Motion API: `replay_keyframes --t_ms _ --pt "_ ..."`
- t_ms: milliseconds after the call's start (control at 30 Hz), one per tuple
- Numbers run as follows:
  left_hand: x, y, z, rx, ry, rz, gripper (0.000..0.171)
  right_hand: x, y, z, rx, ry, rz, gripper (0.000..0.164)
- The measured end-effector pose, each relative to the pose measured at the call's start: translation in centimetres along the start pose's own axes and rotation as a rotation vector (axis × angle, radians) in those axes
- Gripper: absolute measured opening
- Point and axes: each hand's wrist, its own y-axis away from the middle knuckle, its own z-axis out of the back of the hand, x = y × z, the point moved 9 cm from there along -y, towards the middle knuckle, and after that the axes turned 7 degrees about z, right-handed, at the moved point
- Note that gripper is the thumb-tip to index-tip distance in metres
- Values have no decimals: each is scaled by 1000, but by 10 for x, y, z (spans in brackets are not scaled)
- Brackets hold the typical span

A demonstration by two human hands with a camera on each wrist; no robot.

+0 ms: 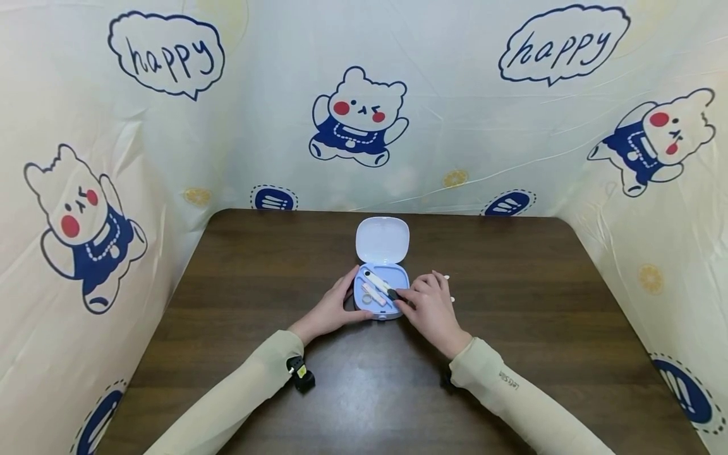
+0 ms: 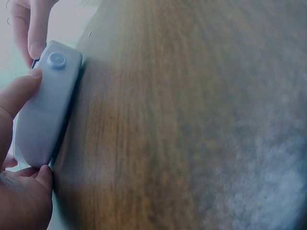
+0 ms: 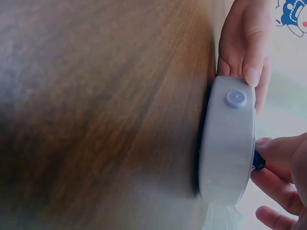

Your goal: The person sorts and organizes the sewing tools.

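A small light-blue case [image 1: 382, 314] stands on the table with its lid [image 1: 382, 240] raised at the back. Inside lie a white stick-like tool [image 1: 375, 281] with a black end, a pale pink-and-white stick [image 1: 373, 294] and a small round ring-like piece [image 1: 366, 299]. My left hand [image 1: 330, 309] grips the case from the left, thumb along the front wall near the round button [image 2: 56, 60]. With thumb and fingers, my right hand [image 1: 429, 309] pinches the tool's black end [image 3: 259, 160] at the case's right rim.
Two small white tips [image 1: 452, 299] show just past the right hand's far side. The dark wooden table [image 1: 273, 253] extends around the case. A printed curtain [image 1: 455, 126] hangs behind the table and along both sides.
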Motion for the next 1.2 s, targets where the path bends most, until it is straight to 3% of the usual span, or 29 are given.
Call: replay_keyframes --t_ms 1200 --pt "3 -1 -1 5 -21 10 114 -2 6 -2 19 -43 -16 21"
